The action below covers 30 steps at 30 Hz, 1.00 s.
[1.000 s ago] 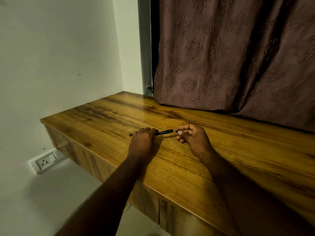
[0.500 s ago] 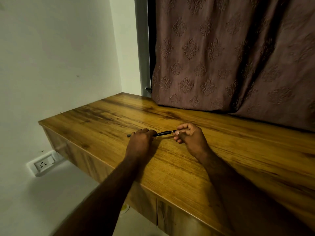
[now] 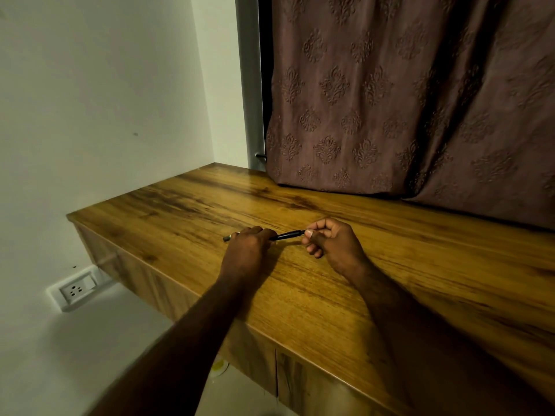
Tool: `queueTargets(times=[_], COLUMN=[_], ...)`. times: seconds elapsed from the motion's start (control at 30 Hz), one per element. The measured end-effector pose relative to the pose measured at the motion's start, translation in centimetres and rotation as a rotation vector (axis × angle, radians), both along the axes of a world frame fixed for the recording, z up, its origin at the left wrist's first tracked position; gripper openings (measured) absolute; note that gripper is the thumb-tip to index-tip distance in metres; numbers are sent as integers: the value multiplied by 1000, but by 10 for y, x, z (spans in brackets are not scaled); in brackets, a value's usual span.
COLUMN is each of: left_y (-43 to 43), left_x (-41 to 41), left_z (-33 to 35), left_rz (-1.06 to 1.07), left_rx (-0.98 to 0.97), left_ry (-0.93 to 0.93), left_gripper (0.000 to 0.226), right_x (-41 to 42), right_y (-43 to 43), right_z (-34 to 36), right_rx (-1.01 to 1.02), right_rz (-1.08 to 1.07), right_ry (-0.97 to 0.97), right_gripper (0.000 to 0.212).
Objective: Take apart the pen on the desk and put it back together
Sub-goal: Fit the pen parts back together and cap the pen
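Observation:
A thin black pen (image 3: 287, 235) is held level just above the wooden desk (image 3: 345, 295), near its middle. My left hand (image 3: 244, 250) is wrapped around the pen's left half, and a short grey end sticks out to the left of the fist. My right hand (image 3: 333, 244) pinches the pen's right tip between thumb and forefinger. The tip itself is hidden by those fingers, so I cannot tell whether a part has come loose.
A brown patterned curtain (image 3: 405, 100) hangs down onto the desk's back edge. A white wall runs along the left, with a power socket (image 3: 75, 291) low beside the desk. Cabinet doors sit under the desk's front edge.
Both hands keep their hold on the pen. The right hand's fingers have closed in over the tip, hiding the small light end that showed earlier.

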<state>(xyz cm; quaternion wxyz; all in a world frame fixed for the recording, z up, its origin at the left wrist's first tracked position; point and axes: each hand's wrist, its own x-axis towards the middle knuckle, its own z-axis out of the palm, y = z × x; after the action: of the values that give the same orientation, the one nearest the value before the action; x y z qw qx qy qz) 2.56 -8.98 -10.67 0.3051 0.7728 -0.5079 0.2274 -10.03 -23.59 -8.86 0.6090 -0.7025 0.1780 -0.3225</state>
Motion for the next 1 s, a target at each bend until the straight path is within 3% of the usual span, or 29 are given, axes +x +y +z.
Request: queueTargets(times=[0.27,0.6,0.83,1.0], left_y=[1,1,1,2], left_x=[-1,-3,-4,-3], left_z=[2,3,2,2], left_rz=[8,-41,-46,-49], left_rx=[-6,-12,-29,-15], left_ry=[-9,-2,60,42], left_gripper=[18,20,29,29], right_x=[1,4,-1,1], right_y=[0,5,3,5], right_z=[1,1,5,4], right_rx=[-36,-135,-33,-39], right_rz=[14,10,-7,27], right_ry=[45,88,-8,16], right_gripper=[8,28,8,10])
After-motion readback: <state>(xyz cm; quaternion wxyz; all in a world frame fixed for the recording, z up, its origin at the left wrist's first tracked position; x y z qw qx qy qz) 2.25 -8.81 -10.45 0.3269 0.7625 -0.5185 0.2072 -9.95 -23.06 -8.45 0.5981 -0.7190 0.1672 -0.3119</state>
